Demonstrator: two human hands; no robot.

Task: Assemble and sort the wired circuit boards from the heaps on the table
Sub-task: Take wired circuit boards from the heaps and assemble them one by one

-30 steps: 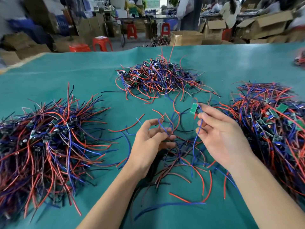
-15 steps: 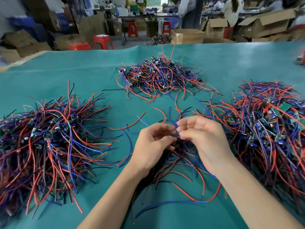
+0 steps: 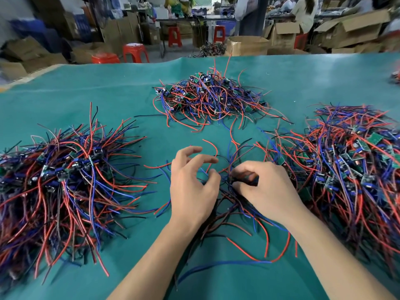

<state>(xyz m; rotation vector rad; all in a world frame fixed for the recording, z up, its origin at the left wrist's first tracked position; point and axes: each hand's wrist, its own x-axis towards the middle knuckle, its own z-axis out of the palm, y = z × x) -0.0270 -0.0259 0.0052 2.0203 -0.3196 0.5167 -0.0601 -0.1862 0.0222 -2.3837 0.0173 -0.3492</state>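
Three heaps of small green circuit boards with red, blue and black wires lie on the teal table (image 3: pixel 108 94): a left heap (image 3: pixel 65 182), a far heap (image 3: pixel 207 96) and a right heap (image 3: pixel 355 165). Between them, under my hands, lies a small bundle of wired boards (image 3: pixel 236 206). My right hand (image 3: pixel 264 187) has its fingers curled down into this bundle and pinches wires at its centre; what it grips is partly hidden. My left hand (image 3: pixel 192 180) hovers just left of it, fingers spread and loosely bent, thumb near the wires, holding nothing I can see.
Loose red and blue wires (image 3: pixel 249 254) trail toward the near edge. Beyond the table's far edge stand cardboard boxes (image 3: pixel 249 45), red stools (image 3: pixel 135 51) and people at other benches.
My right hand, which held a green board up, came down to the left hand and the bundle. My left hand has now let go and spread its fingers.
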